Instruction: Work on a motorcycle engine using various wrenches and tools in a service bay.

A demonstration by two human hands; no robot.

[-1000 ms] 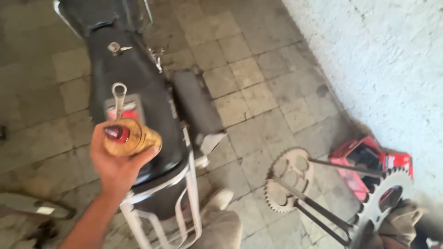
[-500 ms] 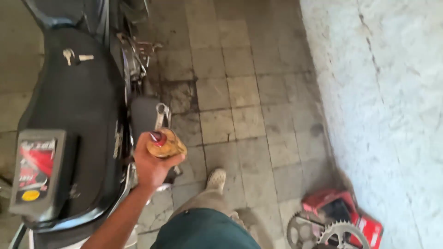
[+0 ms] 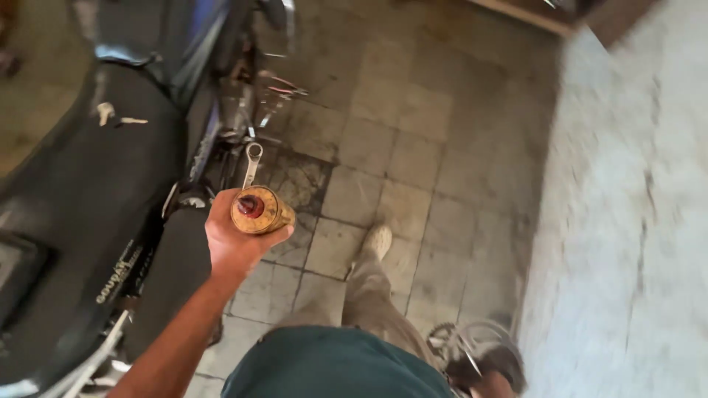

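My left hand (image 3: 234, 239) is raised in front of me, closed around a round brass-coloured oil can (image 3: 259, 210) with a dark red cap. A silver ring spanner (image 3: 251, 163) sticks up out of the same grip. The hand hovers beside a black motorcycle (image 3: 88, 191), over its right side and the dark muffler (image 3: 171, 276). At the bottom right my right hand (image 3: 503, 371) is low and blurred, holding a toothed sprocket (image 3: 451, 342) on metal rods.
The motorcycle seat (image 3: 70, 177) carries a small metal key-like piece (image 3: 110, 114). The floor is stained grey paving tiles (image 3: 413, 169), with a dark oily patch by the engine. A rough whitewashed wall (image 3: 627, 221) runs along the right. My leg and shoe (image 3: 377, 239) are on the tiles.
The view has swung forward along the motorcycle. The left hand kept the oil can and spanner and moved further up the bike. The red box by the wall has dropped out of view.
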